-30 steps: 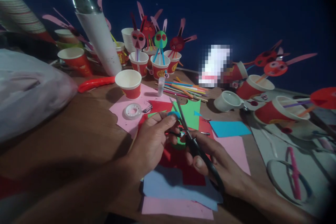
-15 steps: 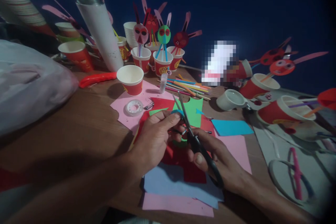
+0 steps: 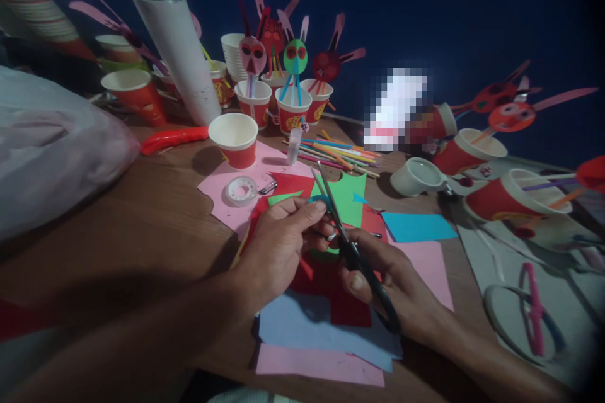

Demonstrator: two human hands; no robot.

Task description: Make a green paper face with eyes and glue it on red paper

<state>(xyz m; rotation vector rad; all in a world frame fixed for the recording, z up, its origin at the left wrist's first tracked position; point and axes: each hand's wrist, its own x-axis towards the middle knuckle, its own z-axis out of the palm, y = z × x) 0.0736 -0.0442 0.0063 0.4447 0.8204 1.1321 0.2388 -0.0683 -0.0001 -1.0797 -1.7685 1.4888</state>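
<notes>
My left hand (image 3: 283, 233) pinches a small piece of blue paper (image 3: 320, 200) between thumb and fingers, so most of it is hidden. My right hand (image 3: 382, 271) is closed round the black handles of a pair of scissors (image 3: 341, 227). The blades point up and away, slightly apart, right beside the blue piece. Whether they touch the paper I cannot tell. Beneath both hands lie overlapping sheets: green paper (image 3: 350, 195), red paper (image 3: 350, 308), grey-blue paper (image 3: 297, 324) and pink paper (image 3: 321, 366). A bright blue sheet (image 3: 418, 227) lies to the right.
A tape roll (image 3: 241, 191), a glue stick (image 3: 293, 146) and a red-and-white paper cup (image 3: 239, 154) stand beyond my hands. Coloured sticks (image 3: 335, 154) lie behind them. Cups with paper rabbit-like heads (image 3: 295, 58) line the back. A white mug (image 3: 413, 177) is at right, a plastic bag (image 3: 57, 157) at left.
The view has shifted very slightly. Both hands keep nearly the same place, and the scissor blades look a little closer together than before.
</notes>
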